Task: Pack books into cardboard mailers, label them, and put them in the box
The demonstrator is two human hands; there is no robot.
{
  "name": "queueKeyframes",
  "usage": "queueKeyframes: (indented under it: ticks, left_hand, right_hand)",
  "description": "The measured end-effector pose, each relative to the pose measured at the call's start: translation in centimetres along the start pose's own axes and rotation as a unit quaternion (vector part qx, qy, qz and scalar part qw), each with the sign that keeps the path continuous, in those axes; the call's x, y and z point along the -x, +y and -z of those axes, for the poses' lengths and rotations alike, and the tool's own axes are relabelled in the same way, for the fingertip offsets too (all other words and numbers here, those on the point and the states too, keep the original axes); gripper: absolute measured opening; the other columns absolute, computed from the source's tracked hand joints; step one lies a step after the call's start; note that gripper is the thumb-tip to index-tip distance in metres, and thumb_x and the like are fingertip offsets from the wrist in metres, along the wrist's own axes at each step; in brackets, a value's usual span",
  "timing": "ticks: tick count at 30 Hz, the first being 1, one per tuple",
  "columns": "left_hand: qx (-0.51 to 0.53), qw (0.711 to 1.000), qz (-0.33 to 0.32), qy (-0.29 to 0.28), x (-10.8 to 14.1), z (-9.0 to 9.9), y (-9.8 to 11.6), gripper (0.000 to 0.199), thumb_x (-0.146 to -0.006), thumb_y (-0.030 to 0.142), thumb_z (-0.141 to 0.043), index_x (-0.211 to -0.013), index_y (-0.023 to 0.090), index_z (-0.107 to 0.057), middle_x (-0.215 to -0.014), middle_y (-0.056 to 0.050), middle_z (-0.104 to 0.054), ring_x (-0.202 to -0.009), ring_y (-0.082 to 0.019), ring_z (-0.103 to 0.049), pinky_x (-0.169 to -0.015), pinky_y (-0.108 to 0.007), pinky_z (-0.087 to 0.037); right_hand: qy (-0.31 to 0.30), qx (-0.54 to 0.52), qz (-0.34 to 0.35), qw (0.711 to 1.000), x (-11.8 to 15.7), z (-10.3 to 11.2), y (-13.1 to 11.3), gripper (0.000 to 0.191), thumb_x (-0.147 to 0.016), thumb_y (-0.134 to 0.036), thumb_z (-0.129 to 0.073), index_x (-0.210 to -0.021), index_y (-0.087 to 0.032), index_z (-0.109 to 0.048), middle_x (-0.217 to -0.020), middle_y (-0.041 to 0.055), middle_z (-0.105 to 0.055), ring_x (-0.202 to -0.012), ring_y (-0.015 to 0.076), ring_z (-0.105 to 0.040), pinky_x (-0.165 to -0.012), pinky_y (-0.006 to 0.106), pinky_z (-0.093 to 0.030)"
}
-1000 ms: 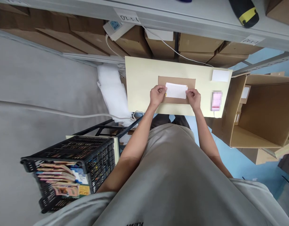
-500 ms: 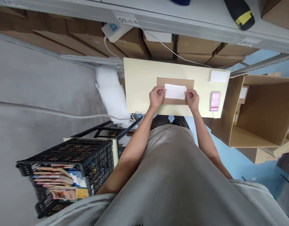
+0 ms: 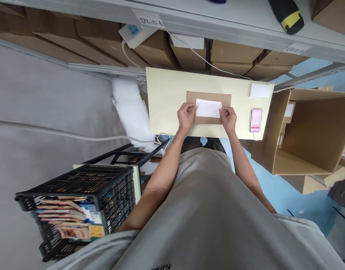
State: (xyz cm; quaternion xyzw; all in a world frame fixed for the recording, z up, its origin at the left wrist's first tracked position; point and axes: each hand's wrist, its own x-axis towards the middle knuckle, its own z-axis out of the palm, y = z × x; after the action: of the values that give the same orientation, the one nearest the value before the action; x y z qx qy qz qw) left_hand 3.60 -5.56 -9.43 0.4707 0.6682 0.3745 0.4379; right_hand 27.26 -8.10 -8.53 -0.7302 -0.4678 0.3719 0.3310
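A white rectangular label (image 3: 208,108) with small yellow marks at two corners lies over a flat brown cardboard piece (image 3: 209,95). My left hand (image 3: 186,115) pinches the label's left edge between thumb and fingers. At the right edge, my right hand (image 3: 229,117) pinches it in the same way. The label looks flat and stretched between both hands; whether it touches the cardboard all over, I cannot tell. Under the cardboard is a pale yellow tabletop (image 3: 167,101).
On the table's right side are a white stack of paper (image 3: 260,90) and a pink-screened, blurred-out device (image 3: 256,120) with a cable. An open carton (image 3: 310,131) stands right, a black crate (image 3: 110,183) of packets lower left. Shelving with boxes (image 3: 234,52) runs behind.
Both hands keep their pinch on the label with hardly any motion. The whole view has shifted very slightly.
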Motion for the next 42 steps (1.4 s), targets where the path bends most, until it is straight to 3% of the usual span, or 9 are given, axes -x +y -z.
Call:
queueKeyframes:
  ticks: [11,16,18,23,30,34,36,38,42]
  left_hand:
    - [-0.101,0.993,-0.059,0.001,0.3,-0.8,-1.4,0.008,-0.101,0.021,-0.078,-0.102,0.023,-0.071,-0.108,-0.005,-0.07,-0.082,-0.018,-0.065,-0.087,-0.034,-0.058]
    - [-0.196,0.976,-0.092,-0.027,1.0,-1.3,-1.3,0.063,-0.073,0.033,-0.108,-0.114,0.025,-0.061,-0.123,-0.009,-0.068,-0.113,-0.03,-0.067,-0.108,-0.047,-0.057]
    - [-0.224,0.969,-0.099,-0.031,1.2,-1.6,-1.3,0.071,-0.068,0.035,-0.111,-0.116,0.025,-0.059,-0.124,-0.01,-0.067,-0.117,-0.033,-0.065,-0.11,-0.051,-0.056]
    - [-0.23,0.97,-0.081,-0.018,0.6,-1.9,-1.5,0.053,-0.084,0.035,-0.102,-0.113,0.025,-0.059,-0.118,-0.01,-0.068,-0.111,-0.032,-0.066,-0.106,-0.05,-0.057]
    - [-0.199,0.978,-0.052,0.036,0.1,-2.7,-1.2,0.01,-0.107,0.028,-0.074,-0.104,0.026,-0.064,-0.109,-0.009,-0.071,-0.105,-0.028,-0.07,-0.098,-0.042,-0.058]
    - [-0.171,0.982,-0.005,0.083,-0.6,-3.0,-1.1,0.014,-0.109,0.03,-0.07,-0.121,0.023,-0.068,-0.101,-0.008,-0.071,-0.101,-0.028,-0.071,-0.099,-0.043,-0.059]
    - [-0.157,0.982,0.004,0.101,-0.8,-3.1,-0.8,0.023,-0.112,0.032,-0.063,-0.132,0.021,-0.067,-0.105,-0.01,-0.071,-0.103,-0.028,-0.073,-0.102,-0.045,-0.06]
    - [-0.162,0.982,-0.05,0.078,-0.4,-3.5,-0.4,0.031,-0.116,0.036,-0.054,-0.138,0.02,-0.067,-0.122,-0.016,-0.073,-0.117,-0.03,-0.073,-0.111,-0.048,-0.059]
    - [-0.214,0.952,-0.204,-0.077,1.7,-5.0,0.3,0.056,-0.12,0.046,-0.033,-0.16,0.019,-0.061,-0.17,-0.02,-0.059,-0.165,-0.033,-0.049,-0.138,-0.054,-0.038]
  right_hand:
    - [-0.012,0.018,0.014,1.0,-0.5,-0.3,1.1,0.018,-0.101,-0.04,-0.079,-0.103,-0.023,-0.073,-0.105,0.005,-0.072,-0.086,0.0188,-0.064,-0.089,0.038,-0.061]
    - [-0.021,0.118,0.044,0.992,-0.5,-0.6,0.6,0.039,-0.087,-0.041,-0.095,-0.11,-0.023,-0.07,-0.106,0.0054,-0.069,-0.097,0.0241,-0.065,-0.097,0.043,-0.06]
    - [-0.019,0.155,0.047,0.987,-0.5,-0.9,0.4,0.039,-0.089,-0.042,-0.094,-0.111,-0.023,-0.069,-0.104,0.0053,-0.068,-0.098,0.0257,-0.065,-0.098,0.045,-0.059]
    - [0.001,0.2,0.007,0.98,-1.0,-1.5,-0.3,0.025,-0.105,-0.047,-0.074,-0.105,-0.025,-0.065,-0.097,0.0032,-0.07,-0.093,0.0246,-0.067,-0.089,0.039,-0.057]
    - [0.006,0.233,-0.062,0.971,-2.1,-1.5,-1.0,0.036,-0.111,-0.057,-0.064,-0.093,-0.026,-0.061,-0.093,0.0043,-0.074,-0.088,0.0255,-0.069,-0.082,0.037,-0.053]
    - [0.007,0.228,-0.054,0.972,-2.2,-1.4,-0.9,0.034,-0.116,-0.056,-0.054,-0.113,-0.024,-0.066,-0.092,0.0047,-0.076,-0.088,0.0273,-0.07,-0.085,0.039,-0.055]
    - [0.005,0.235,-0.03,0.972,-1.8,-1.4,-0.9,0.037,-0.12,-0.048,-0.041,-0.13,-0.021,-0.066,-0.102,0.0097,-0.079,-0.096,0.0291,-0.073,-0.09,0.043,-0.058]
    - [-0.006,0.252,0.034,0.967,-1.1,-1.6,-1.0,0.045,-0.121,-0.04,-0.033,-0.14,-0.017,-0.066,-0.123,0.0187,-0.079,-0.116,0.0323,-0.073,-0.102,0.048,-0.058]
    - [-0.098,0.301,0.183,0.931,0.3,-2.6,-1.3,0.061,-0.119,-0.035,-0.027,-0.168,-0.012,-0.055,-0.174,0.0244,-0.055,-0.163,0.0355,-0.048,-0.134,0.058,-0.041]
